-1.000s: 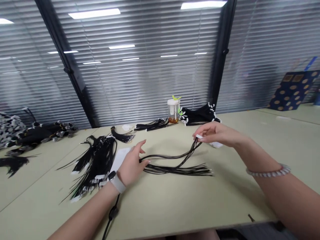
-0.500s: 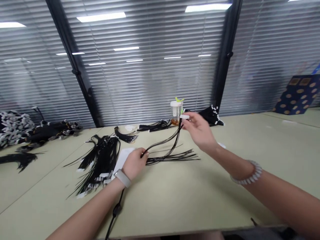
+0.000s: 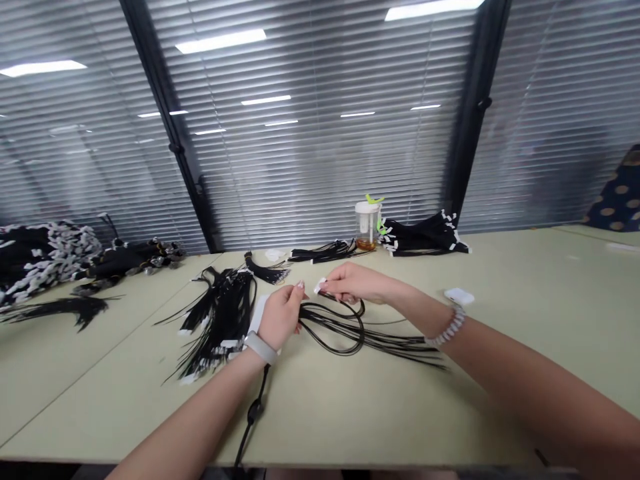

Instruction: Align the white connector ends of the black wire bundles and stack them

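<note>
My left hand (image 3: 281,315) is closed on a bundle of thin black cables (image 3: 350,331) that lies looped on the pale green table (image 3: 350,407). My right hand (image 3: 353,283) pinches the small white connector (image 3: 320,286) at the bundle's other end, folded back close to my left hand. The loose cable ends fan out to the right on the table. A white band sits on my left wrist and a bead bracelet on my right.
A pile of black cables with white tags (image 3: 220,317) lies left of my left hand. A clear jar with a green spout (image 3: 367,225), more cable bundles (image 3: 425,235) and a small white piece (image 3: 459,295) are farther back. Heaps (image 3: 45,257) fill the far left.
My right hand swung the connector end up near the jar, then brought it down and left beside my left hand, folding the bundle into a loop. The camera shifted slightly.
</note>
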`<state>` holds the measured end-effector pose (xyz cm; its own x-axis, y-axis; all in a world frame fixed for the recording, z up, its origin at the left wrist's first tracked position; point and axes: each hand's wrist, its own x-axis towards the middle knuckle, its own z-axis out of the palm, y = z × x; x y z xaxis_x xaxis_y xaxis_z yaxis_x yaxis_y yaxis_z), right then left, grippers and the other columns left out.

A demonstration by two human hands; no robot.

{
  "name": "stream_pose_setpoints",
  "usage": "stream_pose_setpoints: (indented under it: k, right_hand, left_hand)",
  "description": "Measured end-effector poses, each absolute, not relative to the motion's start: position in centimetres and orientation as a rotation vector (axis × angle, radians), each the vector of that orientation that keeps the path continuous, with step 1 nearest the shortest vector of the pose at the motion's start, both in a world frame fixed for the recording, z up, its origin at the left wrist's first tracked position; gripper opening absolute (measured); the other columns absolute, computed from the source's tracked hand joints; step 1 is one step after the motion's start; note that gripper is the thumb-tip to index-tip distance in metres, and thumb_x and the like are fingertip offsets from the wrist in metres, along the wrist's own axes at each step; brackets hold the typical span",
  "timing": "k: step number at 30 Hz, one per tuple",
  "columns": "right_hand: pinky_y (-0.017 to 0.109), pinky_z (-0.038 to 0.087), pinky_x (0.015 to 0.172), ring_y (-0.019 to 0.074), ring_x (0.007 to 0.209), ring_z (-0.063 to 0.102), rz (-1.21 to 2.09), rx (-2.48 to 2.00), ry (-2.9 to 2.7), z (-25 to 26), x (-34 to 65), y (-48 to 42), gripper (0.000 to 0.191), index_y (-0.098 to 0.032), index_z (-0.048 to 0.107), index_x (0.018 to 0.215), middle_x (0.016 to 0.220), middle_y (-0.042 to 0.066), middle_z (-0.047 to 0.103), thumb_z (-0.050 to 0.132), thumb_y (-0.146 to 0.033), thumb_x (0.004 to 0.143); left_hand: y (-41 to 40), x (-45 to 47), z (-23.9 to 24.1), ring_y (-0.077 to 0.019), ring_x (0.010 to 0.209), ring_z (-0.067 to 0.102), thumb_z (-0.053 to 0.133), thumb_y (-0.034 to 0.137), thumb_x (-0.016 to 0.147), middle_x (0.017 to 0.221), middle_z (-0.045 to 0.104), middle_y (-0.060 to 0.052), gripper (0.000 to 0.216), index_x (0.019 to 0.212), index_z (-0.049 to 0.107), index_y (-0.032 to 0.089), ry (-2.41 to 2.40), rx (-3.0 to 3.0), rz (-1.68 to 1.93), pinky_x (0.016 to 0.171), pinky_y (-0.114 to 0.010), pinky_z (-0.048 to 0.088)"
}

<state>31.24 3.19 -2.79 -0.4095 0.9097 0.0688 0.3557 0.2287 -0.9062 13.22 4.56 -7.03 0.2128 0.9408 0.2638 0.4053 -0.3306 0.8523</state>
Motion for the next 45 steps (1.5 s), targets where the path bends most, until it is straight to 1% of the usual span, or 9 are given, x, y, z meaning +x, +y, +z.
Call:
stream_pose_setpoints:
  k: [4,7,10,17,23,29,33,41,45]
  right_hand:
    - [0.015,0.025,0.037,0.0029,0.041,0.032,1.287,-1.132,-1.965,-3.7,29.5,3.9,0.022,-0.014,0.045,0.062,0.053,-0.005,0.040,0.048,-0.030,0.077]
    - [0.015,0.025,0.037,0.0037,0.042,0.035,1.327,-1.104,-1.994,-4.0,28.6,4.0,0.006,-0.016,0.047,0.080,0.056,-0.005,0.044,0.043,-0.020,0.078]
    - [0.015,0.027,0.038,0.0049,0.043,0.038,1.298,-1.088,-2.012,-4.1,28.4,3.9,0.017,-0.018,0.042,0.094,0.058,-0.005,0.049,0.043,-0.015,0.077]
    - [0.014,0.025,0.038,0.0040,0.044,0.034,1.195,-1.087,-1.996,-3.4,28.8,3.2,0.014,-0.020,0.033,0.094,0.065,-0.005,0.049,0.038,-0.016,0.081]
    - [0.016,0.037,0.044,0.0058,0.049,0.043,1.056,-1.151,-2.154,-2.9,29.3,2.8,0.024,-0.018,0.037,0.105,0.067,-0.004,0.050,0.041,-0.022,0.081]
    - [0.022,0.040,0.058,0.0107,0.063,0.050,0.538,-1.250,-2.263,-2.6,33.2,3.4,0.014,-0.016,0.056,0.084,0.072,0.001,0.056,0.048,-0.025,0.080]
    - [0.028,0.036,0.071,0.0165,0.082,0.050,0.088,-1.344,-2.138,-3.9,34.1,2.1,0.020,-0.016,0.054,0.094,0.092,0.007,0.056,0.050,-0.030,0.081]
    - [0.027,0.019,0.052,0.0141,0.061,0.044,-0.613,-1.506,-2.120,-3.7,32.0,-4.3,0.023,-0.017,0.052,0.072,0.067,0.003,0.053,0.048,-0.038,0.082]
    - [0.028,0.018,0.051,0.0144,0.058,0.044,-0.977,-1.480,-2.042,-3.2,30.9,-5.8,0.025,-0.017,0.054,0.075,0.068,0.004,0.052,0.044,-0.038,0.084]
  left_hand:
    - [4.1,13.3,-6.9,-0.0105,0.027,0.042,0.031,0.053,0.082,0.039,0.041,0.005,0.043,0.065,0.049,0.017,1.192,1.845,1.076,0.027,-0.020,0.033]
    - [4.3,13.2,-7.0,-0.0098,0.027,0.041,0.033,0.051,0.082,0.043,0.041,0.006,0.039,0.071,0.050,0.017,1.167,1.847,1.085,0.026,-0.020,0.032]
    - [4.6,13.0,-7.1,-0.0089,0.029,0.041,0.038,0.049,0.080,0.046,0.043,0.005,0.037,0.070,0.052,0.017,1.148,1.859,1.070,0.026,-0.019,0.030]
    - [4.0,12.9,-6.6,-0.0072,0.029,0.039,0.039,0.051,0.080,0.049,0.050,0.002,0.043,0.067,0.056,0.014,1.096,1.886,0.990,0.027,-0.019,0.029]
    - [3.7,13.2,-6.5,-0.0082,0.029,0.040,0.042,0.049,0.079,0.043,0.045,0.003,0.040,0.063,0.055,0.015,1.104,1.854,0.988,0.027,-0.019,0.028]
    - [3.5,13.0,-6.3,-0.0078,0.028,0.035,0.037,0.054,0.080,0.041,0.040,0.006,0.042,0.069,0.052,0.016,1.063,1.797,1.025,0.027,-0.019,0.028]
    - [3.4,13.0,-6.6,-0.0078,0.029,0.035,0.033,0.057,0.081,0.042,0.040,0.005,0.045,0.072,0.051,0.016,1.015,1.774,1.015,0.027,-0.019,0.027]
    - [3.3,13.3,-6.7,-0.0082,0.027,0.037,0.032,0.056,0.082,0.044,0.044,0.005,0.042,0.073,0.048,0.018,1.107,1.665,1.204,0.027,-0.020,0.029]
    - [2.7,13.4,-6.3,-0.0092,0.026,0.039,0.030,0.054,0.084,0.044,0.041,0.006,0.039,0.073,0.045,0.019,1.161,1.668,1.230,0.026,-0.021,0.030]
